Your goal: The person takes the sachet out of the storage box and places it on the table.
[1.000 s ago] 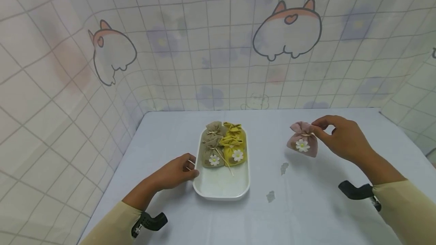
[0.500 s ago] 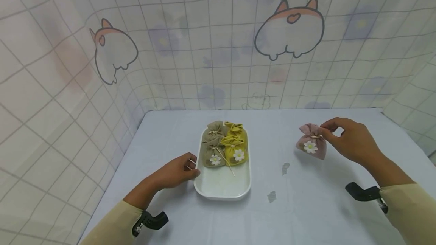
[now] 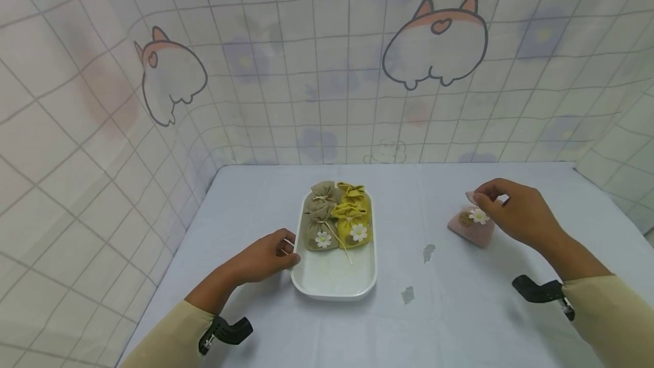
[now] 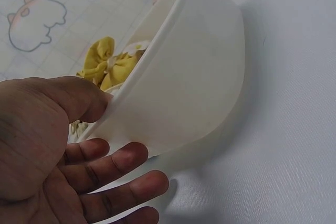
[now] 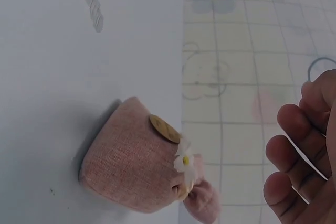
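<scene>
A white tray (image 3: pixel 334 283) sits left of the table's middle, holding beige pouches (image 3: pixel 319 223) and yellow pouches (image 3: pixel 355 237), some with daisies. At its left edge my left hand (image 3: pixel 265 257) grips the rim, thumb over the top and fingers by the outer wall (image 4: pixel 178 87). On the right, a pink drawstring pouch (image 3: pixel 472 234) with a white daisy and a round brown tag (image 5: pixel 164 128) rests on the table. My right hand (image 3: pixel 516 209) is just over its gathered neck. In the right wrist view, that hand's loosely bent fingers (image 5: pixel 283 153) stand apart from the pouch.
Two greyish patches (image 3: pixel 428 253) mark the white tablecloth (image 3: pixel 409 334) between the tray and the pink pouch. A gridded curtain (image 3: pixel 347 101) with cartoon animals rises behind the table and along its sides.
The pink pouch was carried rightward by its neck, then lowered onto the table and let go; it now leans differently, its brown tag showing. The left hand and tray have stayed put.
</scene>
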The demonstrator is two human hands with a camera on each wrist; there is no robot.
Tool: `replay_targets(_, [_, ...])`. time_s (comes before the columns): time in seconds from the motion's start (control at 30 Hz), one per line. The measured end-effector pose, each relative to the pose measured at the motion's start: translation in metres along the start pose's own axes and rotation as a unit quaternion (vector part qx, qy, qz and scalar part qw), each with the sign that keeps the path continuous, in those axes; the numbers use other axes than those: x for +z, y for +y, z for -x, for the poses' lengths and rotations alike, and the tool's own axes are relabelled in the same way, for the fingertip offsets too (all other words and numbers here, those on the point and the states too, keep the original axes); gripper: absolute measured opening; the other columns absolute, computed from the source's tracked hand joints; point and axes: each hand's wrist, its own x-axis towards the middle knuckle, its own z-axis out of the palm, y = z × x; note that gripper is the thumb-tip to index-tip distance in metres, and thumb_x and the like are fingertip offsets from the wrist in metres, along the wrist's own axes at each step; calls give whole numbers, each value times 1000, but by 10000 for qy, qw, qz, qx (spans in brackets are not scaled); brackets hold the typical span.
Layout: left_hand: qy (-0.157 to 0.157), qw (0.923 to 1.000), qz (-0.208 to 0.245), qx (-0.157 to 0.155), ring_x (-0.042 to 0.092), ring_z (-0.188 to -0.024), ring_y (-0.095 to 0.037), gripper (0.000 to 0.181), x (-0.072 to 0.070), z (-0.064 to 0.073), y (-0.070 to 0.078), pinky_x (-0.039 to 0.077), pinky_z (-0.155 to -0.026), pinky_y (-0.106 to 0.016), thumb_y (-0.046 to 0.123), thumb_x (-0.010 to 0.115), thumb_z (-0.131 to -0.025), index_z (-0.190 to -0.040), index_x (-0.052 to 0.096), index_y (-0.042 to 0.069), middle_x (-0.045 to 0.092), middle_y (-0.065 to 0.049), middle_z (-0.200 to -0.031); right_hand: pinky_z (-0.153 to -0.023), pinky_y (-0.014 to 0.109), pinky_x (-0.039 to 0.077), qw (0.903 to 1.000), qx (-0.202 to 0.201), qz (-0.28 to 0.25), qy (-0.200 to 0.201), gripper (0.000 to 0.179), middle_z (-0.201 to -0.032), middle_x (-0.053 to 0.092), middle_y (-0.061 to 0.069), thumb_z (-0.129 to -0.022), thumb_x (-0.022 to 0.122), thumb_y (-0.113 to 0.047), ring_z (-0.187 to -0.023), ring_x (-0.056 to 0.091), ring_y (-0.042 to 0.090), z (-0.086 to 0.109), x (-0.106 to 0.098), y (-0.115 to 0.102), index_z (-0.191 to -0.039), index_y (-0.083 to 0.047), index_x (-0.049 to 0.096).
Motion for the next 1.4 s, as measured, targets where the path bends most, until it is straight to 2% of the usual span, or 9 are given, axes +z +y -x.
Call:
replay_targets(0.3, [50,9999,-20,-100,64,-97,-17,39,-1,0,2,53,-83,-42,26,73,-96,-128,58,10,66,-1,-108,-71,39,49,9989,-383,-241,-118,31,-100,68,6,-104,60,-38,-90,61,27,-9,10,-17,-113,-10,69])
replay_targets(0.53, [59,9999,0,-102,63,-97,-17,39,-1,0,1,53,-82,-41,26,73,-96,-128,58,10,66,-1,-109,-73,40,49,9979,-405,-416,-289,31,-102,68,4,-103,62,-39,-89,60,26,-16,19,-29,-116,-12,69])
replay_targets(0.8, [56,9999,-1,-85,63,-98,-17,38,-1,0,1,53,-84,-42,26,73,-96,-128,58,10,66,-1,-108,-84,46,46,9971,-576,-363,-329,28,-104,70,3,-102,65,-34,-95,61,25,-20,33,-38,-119,-13,70])
replay_targets(1.13, [43,10000,-19,-72,63,-98,-17,37,0,0,2,53,-84,-42,25,73,-96,-127,59,10,66,-1,-108,-80,41,47,9944,-734,-550,-524,28,-104,70,1,-101,66,-35,-91,61,23,-24,54,-50,-120,-15,70])
replay_targets(1.4, [37,10000,7,-25,63,-99,-17,38,0,-1,0,53,-84,-42,26,73,-96,-128,58,10,67,0,-108,-85,43,52,9933,-801,-572,-605,26,-103,70,1,-100,67,-29,-95,62,22,-29,73,-60,-120,-12,70])
